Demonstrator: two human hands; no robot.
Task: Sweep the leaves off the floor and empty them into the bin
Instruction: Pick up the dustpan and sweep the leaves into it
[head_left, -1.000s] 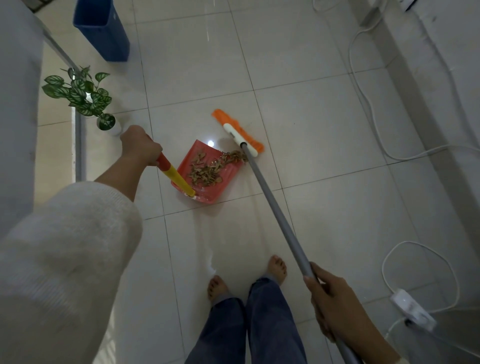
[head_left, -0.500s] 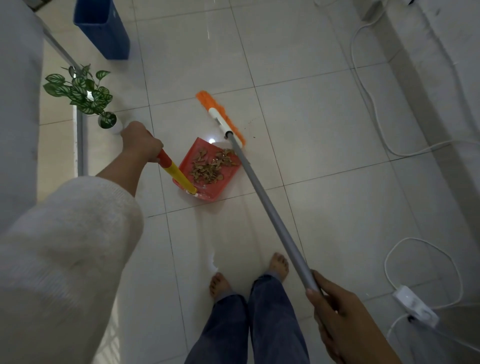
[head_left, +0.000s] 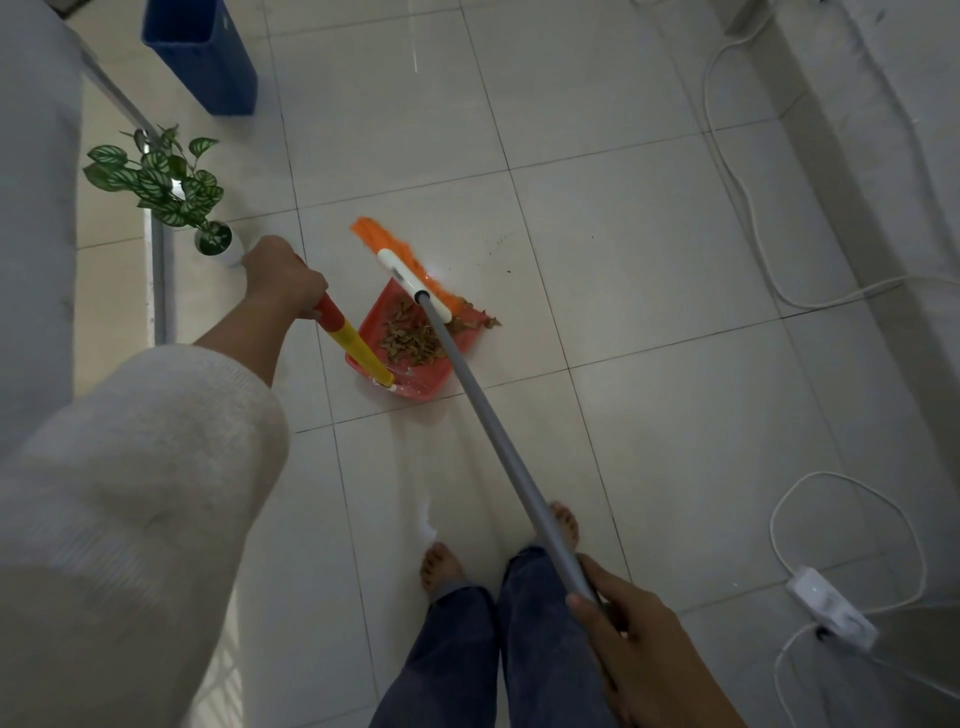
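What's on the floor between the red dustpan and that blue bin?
In the head view, only bare tile lies between the dustpan and the bin; the potted plant stands off to the left.

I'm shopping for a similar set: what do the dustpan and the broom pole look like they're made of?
The dustpan looks like moulded red plastic: uniform colour, thin walls, slight sheen. The broom pole looks like matte grey metal, perhaps painted or aluminium: slim, straight, even tube. Neither is certain from the look alone.

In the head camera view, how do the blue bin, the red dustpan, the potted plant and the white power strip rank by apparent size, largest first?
1. Blue bin, though cut off by the frame.
2. Red dustpan and potted plant: look alike, so unranked.
3. White power strip, smallest, despite lying nearer the camera.
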